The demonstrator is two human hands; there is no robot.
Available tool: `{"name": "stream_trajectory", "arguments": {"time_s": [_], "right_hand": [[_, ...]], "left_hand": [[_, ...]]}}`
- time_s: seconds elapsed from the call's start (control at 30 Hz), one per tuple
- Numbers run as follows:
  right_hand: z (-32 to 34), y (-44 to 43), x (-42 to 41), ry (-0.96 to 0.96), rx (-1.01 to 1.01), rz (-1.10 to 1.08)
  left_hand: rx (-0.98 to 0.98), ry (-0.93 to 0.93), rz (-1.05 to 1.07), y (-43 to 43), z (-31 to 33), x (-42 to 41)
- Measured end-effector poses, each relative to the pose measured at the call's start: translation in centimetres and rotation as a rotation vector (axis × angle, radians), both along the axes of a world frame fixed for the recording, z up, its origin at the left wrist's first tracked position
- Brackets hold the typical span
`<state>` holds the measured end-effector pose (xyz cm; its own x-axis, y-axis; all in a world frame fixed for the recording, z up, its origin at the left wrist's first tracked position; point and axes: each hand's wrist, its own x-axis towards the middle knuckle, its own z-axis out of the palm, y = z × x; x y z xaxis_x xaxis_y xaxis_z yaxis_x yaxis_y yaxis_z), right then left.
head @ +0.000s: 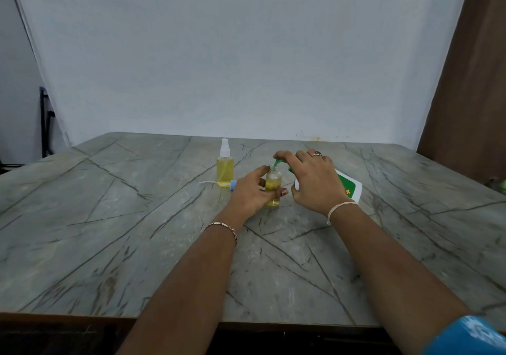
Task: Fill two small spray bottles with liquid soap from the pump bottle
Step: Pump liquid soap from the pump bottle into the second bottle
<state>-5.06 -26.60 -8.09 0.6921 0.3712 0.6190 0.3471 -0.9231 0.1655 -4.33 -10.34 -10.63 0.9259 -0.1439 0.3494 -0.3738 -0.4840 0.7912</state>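
Nearest the camera, a blue sleeve (465, 335) was seen on the right arm, and both bare forearms were stretched across the near edge of the table (109, 245), a grey stone surface with dark veins. A chain bracelet (223, 227) was worn on the left wrist and a pale thread band (341, 208) on the right.

Around the middle of the surface, a small uncapped bottle (273, 181) was held upright by the left hand (250, 193), whose thumb and fingers were curled round its sides. It was partly filled with yellow liquid, and its base appeared to rest on the surface.

Just to its right, the pump bottle (351, 187), white with a green label, was tilted toward it. It was gripped by the right hand (312, 179), the fingers curled over the green pump head (278, 162), whose spout was set at the small bottle's mouth. Whether the pump bottle's base touched the surface could not be told. A ring (317, 153) was worn on that hand.

Toward the far edge, near the left hand, a capped spray bottle (225, 168) stood upright, filled with yellow liquid almost to its shoulder. A loose spray head (234, 185) with a thin tube lay on the surface at its foot.
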Motion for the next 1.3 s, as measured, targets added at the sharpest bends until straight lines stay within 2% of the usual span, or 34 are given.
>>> {"name": "stream_trajectory", "arguments": {"time_s": [1.3], "right_hand": [[-0.17,0.40,0.38,-0.013,0.007,-0.017]], "left_hand": [[-0.015,-0.011,-0.015,0.04,-0.15,0.24]]}}
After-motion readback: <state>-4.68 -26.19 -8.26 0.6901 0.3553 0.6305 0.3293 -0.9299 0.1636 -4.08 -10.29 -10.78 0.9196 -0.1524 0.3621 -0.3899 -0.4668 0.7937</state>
